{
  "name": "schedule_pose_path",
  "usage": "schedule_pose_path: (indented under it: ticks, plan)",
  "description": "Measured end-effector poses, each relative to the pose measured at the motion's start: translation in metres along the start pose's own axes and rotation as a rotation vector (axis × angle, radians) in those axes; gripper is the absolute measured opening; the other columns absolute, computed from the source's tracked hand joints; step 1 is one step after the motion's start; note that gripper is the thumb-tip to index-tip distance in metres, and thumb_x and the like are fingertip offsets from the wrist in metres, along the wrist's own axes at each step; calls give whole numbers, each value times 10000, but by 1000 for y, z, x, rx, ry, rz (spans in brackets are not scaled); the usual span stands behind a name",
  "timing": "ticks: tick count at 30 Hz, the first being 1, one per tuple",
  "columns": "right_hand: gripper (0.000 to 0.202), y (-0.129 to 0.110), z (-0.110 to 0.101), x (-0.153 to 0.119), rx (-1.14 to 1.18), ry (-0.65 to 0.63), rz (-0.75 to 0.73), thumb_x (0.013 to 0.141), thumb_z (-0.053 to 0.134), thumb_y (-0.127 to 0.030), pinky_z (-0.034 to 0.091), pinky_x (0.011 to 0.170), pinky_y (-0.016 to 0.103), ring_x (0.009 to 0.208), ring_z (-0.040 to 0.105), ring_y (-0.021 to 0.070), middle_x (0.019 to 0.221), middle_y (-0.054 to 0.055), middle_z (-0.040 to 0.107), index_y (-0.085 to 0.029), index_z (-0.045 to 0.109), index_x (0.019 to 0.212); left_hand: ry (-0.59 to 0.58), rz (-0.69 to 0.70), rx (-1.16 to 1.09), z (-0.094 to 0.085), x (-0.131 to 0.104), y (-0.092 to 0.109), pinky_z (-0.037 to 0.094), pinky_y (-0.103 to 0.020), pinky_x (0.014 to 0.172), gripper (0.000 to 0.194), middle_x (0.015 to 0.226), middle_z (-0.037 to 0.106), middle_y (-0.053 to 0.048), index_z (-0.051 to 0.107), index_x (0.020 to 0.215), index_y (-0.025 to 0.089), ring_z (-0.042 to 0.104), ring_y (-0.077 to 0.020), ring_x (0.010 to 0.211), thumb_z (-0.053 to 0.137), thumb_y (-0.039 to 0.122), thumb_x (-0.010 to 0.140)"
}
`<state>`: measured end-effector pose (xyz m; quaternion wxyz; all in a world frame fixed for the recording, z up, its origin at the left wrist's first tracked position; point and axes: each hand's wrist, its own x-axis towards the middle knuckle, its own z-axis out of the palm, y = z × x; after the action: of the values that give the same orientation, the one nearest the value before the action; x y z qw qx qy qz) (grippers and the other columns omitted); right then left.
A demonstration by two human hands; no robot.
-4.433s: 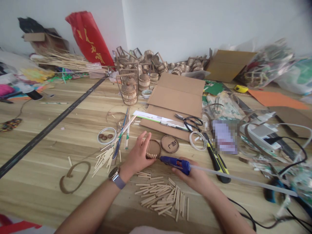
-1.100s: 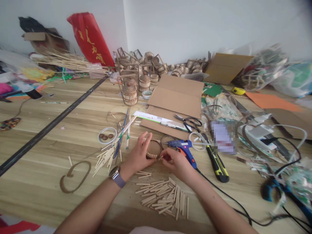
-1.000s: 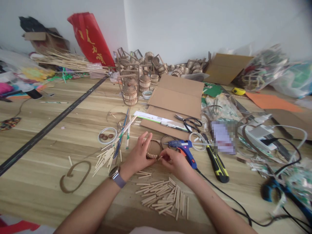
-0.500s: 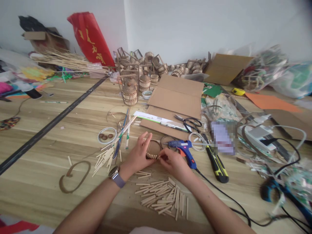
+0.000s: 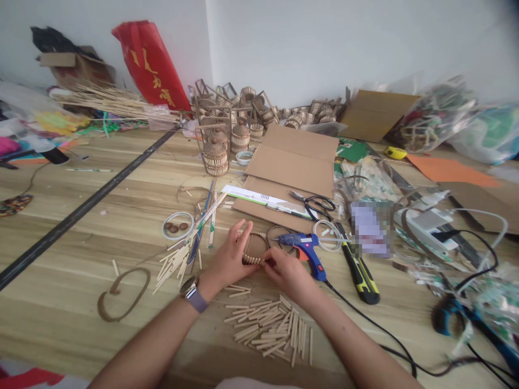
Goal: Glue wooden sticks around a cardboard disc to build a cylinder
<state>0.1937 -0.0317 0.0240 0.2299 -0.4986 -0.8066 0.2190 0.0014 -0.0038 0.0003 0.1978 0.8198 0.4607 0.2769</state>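
Observation:
My left hand [image 5: 229,256] holds a thin brown ring [image 5: 256,235] from its left side, thumb below and index finger raised. Short pale wooden sticks [image 5: 252,260] stand in a row along the ring's near edge. At the right end of that row, my right hand [image 5: 288,274] is closed in a pinch on a small wooden stick, mostly hidden by the fingertips. Just right of the ring lies a blue glue gun [image 5: 302,246], its nozzle pointing left. Nearest my wrists is a loose pile of short wooden sticks [image 5: 271,327].
A yellow-black utility knife [image 5: 360,270] and black scissors [image 5: 318,204] lie to the right. Cardboard [image 5: 292,162] lies ahead, with finished small baskets [image 5: 215,156] behind. The glue gun's cord [image 5: 365,316] runs right. Longer sticks [image 5: 174,265] and a brown strip [image 5: 125,308] lie left.

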Motion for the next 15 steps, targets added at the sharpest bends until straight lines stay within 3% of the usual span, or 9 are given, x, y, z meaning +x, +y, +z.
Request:
schedule_pose_path:
  ticks: [15]
  plan:
    - [124,-1,-2,1,-22,-22,-36,868,530,-79,471,613,238,698,649,156,796,21,658,-200,555,874,5,19,1,1,0,-1,381,-572,1099,1101,1520,245,-200,47,1523,271,370,-366,1388,797,224,719]
